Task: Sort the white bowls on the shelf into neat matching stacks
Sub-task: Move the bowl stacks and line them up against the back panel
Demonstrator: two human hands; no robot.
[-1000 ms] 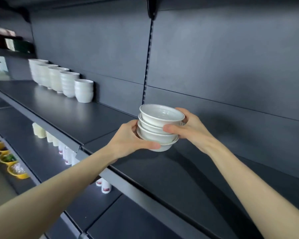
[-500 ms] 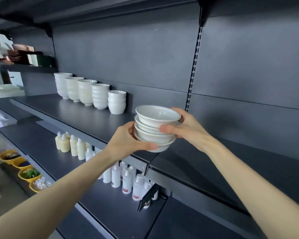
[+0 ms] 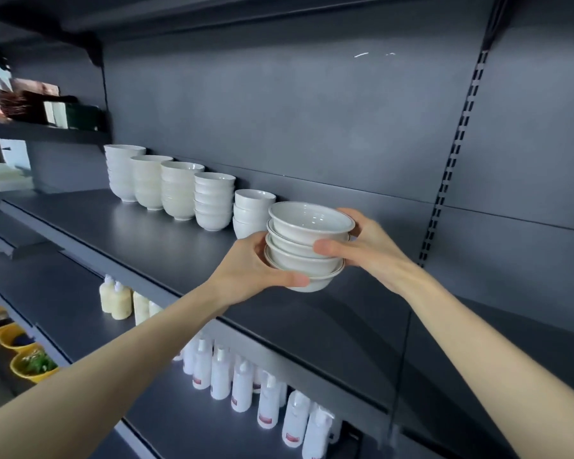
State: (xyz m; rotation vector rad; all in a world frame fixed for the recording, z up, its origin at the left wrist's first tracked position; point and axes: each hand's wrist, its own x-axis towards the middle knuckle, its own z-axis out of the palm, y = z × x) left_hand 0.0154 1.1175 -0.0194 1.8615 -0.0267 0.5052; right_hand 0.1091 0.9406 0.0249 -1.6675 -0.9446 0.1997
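I hold a small stack of white rimmed bowls [image 3: 307, 245] in the air above the dark shelf [image 3: 153, 240]. My left hand [image 3: 251, 271] cups the stack's left and underside, thumb under the lowest bowl. My right hand [image 3: 367, 248] grips the right side, thumb across the front. Along the shelf's back stand several stacks of plain white bowls [image 3: 179, 190], stepping down in height from left to right. The nearest, shortest stack [image 3: 251, 210] sits just left of and behind the held bowls, partly hidden by them.
White bottles [image 3: 242, 379] and pale yellow bottles [image 3: 116, 299] line the shelf below. Yellow bowls of food [image 3: 30, 362] sit at lower left. A slotted upright [image 3: 448, 167] runs down the back panel at right. Boxes [image 3: 47, 109] rest on an upper left shelf.
The held stack has travelled left along the shelf with both hands, now close beside the shortest stack. The view has swung left too, showing more of the row and the bottles below.
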